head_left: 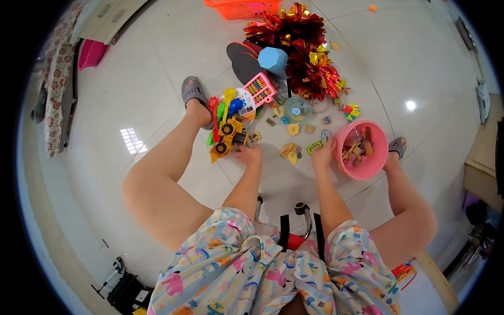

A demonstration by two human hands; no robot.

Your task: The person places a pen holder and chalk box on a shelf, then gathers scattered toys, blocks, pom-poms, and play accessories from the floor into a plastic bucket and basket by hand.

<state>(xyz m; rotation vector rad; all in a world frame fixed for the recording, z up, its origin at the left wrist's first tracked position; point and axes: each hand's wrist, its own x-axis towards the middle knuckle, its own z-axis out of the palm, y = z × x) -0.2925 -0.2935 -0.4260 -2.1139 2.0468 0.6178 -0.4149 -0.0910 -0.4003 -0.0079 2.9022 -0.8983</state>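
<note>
My left hand (249,155) is low over the floor with its fingers apart, right beside a yellow toy truck (228,137). A small printed wooden block (255,137) lies just beyond its fingertips. My right hand (324,153) is closed at the left side of a pink bucket (363,173). A green-edged block (314,147) shows at its thumb and seems pinched there, though the fingers partly hide the grip. Wooden blocks (358,149) lie inside the bucket. Between my hands is a small cluster of yellow and green pieces (291,152).
Farther out lie a clear round container (298,110), a pink abacus (260,89), a light-blue container (273,59), dark paddles (244,62) and red tinsel pom-poms (310,58). An orange basket (243,9) stands at the top. My slippered feet flank the toys.
</note>
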